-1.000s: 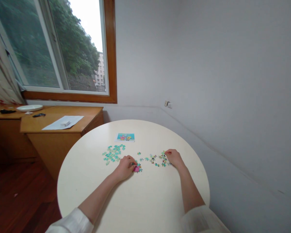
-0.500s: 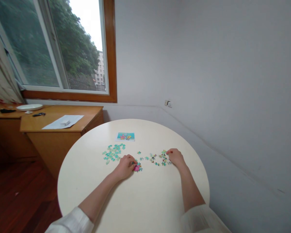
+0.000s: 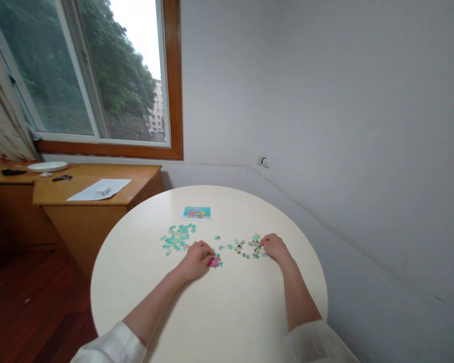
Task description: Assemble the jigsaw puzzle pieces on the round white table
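Note:
On the round cream table (image 3: 212, 312), my left hand (image 3: 195, 259) rests with its fingers curled and pinched on a small joined clump of pink and blue puzzle pieces (image 3: 214, 261). My right hand (image 3: 275, 246) lies with fingers bent, its tips touching a scatter of multicoloured loose pieces (image 3: 247, 247). A patch of teal pieces (image 3: 177, 237) lies left of my left hand. A small reference picture card (image 3: 195, 213) lies flat farther back on the table.
A wooden desk (image 3: 87, 194) stands to the left under the window, with a sheet of paper (image 3: 98, 189), a white plate (image 3: 47, 166) and small dark items. Grey walls close in behind and to the right. A wall socket (image 3: 262, 162) sits low.
Both hands stay almost where they were. My right hand has edged slightly toward me along the loose pieces; the view shifted a little.

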